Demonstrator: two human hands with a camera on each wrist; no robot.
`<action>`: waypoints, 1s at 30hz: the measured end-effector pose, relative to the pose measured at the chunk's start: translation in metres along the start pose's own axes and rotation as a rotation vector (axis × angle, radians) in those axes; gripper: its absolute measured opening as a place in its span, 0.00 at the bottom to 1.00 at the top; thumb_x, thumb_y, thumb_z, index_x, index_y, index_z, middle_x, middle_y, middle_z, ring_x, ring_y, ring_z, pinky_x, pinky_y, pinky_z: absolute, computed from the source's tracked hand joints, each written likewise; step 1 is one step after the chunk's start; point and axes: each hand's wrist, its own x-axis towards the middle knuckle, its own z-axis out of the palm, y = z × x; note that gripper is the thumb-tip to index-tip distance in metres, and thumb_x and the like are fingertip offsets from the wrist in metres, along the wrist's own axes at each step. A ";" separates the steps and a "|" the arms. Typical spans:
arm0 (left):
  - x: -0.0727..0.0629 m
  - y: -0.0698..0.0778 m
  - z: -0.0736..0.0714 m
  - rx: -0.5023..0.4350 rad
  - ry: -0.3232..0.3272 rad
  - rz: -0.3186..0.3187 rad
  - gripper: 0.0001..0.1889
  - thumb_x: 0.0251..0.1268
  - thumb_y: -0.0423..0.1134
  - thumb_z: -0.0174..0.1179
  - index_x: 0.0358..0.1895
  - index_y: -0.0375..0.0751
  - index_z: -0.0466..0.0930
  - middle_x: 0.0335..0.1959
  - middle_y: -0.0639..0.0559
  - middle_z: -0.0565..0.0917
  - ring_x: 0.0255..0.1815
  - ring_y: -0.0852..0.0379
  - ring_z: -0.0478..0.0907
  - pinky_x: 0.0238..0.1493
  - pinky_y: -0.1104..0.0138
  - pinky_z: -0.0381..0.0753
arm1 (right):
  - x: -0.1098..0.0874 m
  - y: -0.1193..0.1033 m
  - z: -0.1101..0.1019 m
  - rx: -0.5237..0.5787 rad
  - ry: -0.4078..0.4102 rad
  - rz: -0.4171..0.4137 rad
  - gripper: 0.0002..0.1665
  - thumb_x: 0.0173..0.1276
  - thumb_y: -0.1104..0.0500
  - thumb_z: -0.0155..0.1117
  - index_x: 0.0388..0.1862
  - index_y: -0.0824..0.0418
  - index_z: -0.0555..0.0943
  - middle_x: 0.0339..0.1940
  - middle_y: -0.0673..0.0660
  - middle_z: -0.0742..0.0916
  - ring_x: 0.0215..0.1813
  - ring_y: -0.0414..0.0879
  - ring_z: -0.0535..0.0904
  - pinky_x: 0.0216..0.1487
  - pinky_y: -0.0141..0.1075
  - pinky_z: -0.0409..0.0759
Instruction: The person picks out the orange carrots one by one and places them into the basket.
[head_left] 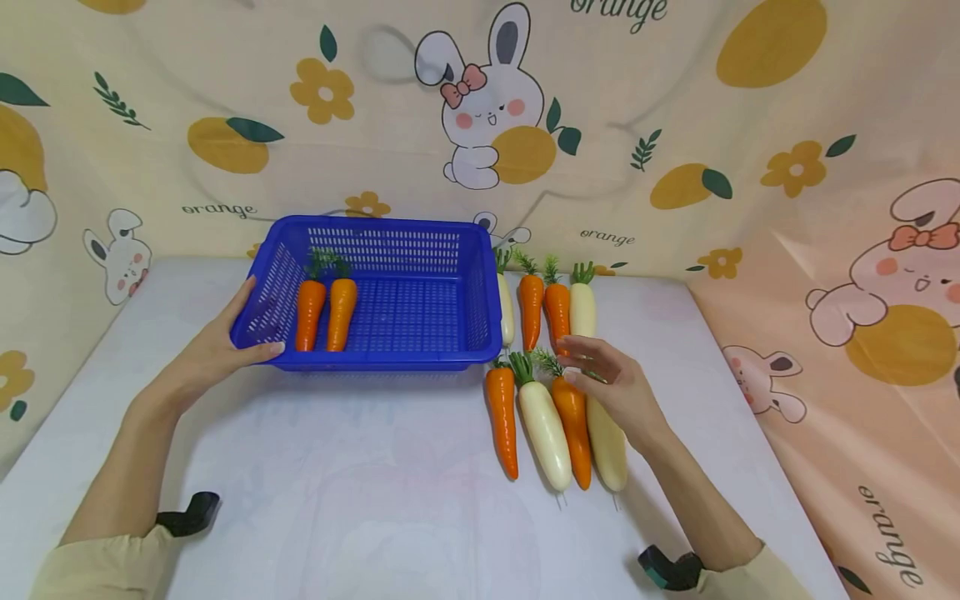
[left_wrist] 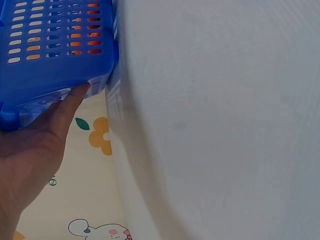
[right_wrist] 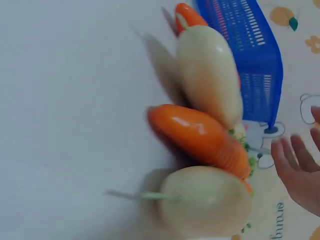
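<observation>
A blue plastic basket point(head_left: 405, 357) sits toward the back left, with two carrots point(head_left: 341, 312) lying inside it along its left part. My left hand point(head_left: 217, 333) holds the basket's front left corner, thumb along the front rim and fingers against the left side. Loosely bent, the fingers of my right hand point(head_left: 611, 383) hover over the vegetables at the right and hold nothing. Nearest below that hand are a carrot point(head_left: 573, 425) and a white radish point(head_left: 606, 442); another white radish point(head_left: 545, 433) and a carrot point(head_left: 501, 421) lie to their left.
Behind the front row lie more carrots point(head_left: 531, 310) and white radishes point(head_left: 582, 308), one partly hidden by the basket's right side. The white table point(head_left: 360, 500) meets a cloth backdrop point(head_left: 637, 100) printed with rabbits and oranges. Each forearm has a black wrist device.
</observation>
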 end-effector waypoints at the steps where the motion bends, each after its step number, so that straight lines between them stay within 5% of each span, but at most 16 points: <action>1: 0.000 0.000 0.000 -0.002 0.002 -0.002 0.55 0.68 0.50 0.63 0.76 0.72 0.19 0.81 0.43 0.28 0.79 0.31 0.29 0.69 0.29 0.40 | -0.003 0.003 0.000 0.002 0.017 0.004 0.28 0.71 0.61 0.64 0.69 0.62 0.73 0.65 0.55 0.80 0.67 0.60 0.74 0.59 0.31 0.79; 9: -0.001 0.001 0.001 -0.011 0.001 -0.002 0.55 0.68 0.51 0.63 0.75 0.72 0.19 0.81 0.43 0.27 0.78 0.30 0.29 0.68 0.28 0.40 | -0.026 0.021 0.001 0.025 0.087 0.119 0.33 0.70 0.61 0.65 0.72 0.62 0.69 0.72 0.65 0.73 0.73 0.59 0.67 0.60 0.24 0.74; 17: 0.000 0.000 0.000 -0.008 0.009 0.001 0.56 0.68 0.49 0.63 0.76 0.70 0.20 0.81 0.43 0.28 0.79 0.31 0.29 0.69 0.29 0.39 | -0.032 0.024 0.012 0.019 0.087 0.170 0.35 0.68 0.70 0.62 0.74 0.65 0.66 0.75 0.64 0.69 0.76 0.57 0.63 0.67 0.33 0.68; 23: -0.002 0.001 0.001 -0.003 0.007 0.006 0.55 0.68 0.49 0.63 0.77 0.70 0.20 0.81 0.44 0.28 0.79 0.32 0.29 0.70 0.29 0.40 | -0.030 0.028 0.015 -0.133 0.076 0.225 0.33 0.70 0.70 0.59 0.74 0.61 0.68 0.73 0.62 0.71 0.74 0.58 0.65 0.67 0.42 0.70; 30: -0.001 -0.001 0.000 -0.010 0.008 0.005 0.55 0.68 0.49 0.63 0.76 0.71 0.21 0.81 0.45 0.28 0.79 0.33 0.29 0.69 0.29 0.40 | -0.021 0.037 0.013 -0.329 0.029 0.240 0.38 0.66 0.68 0.66 0.74 0.59 0.68 0.65 0.67 0.78 0.62 0.62 0.78 0.58 0.47 0.81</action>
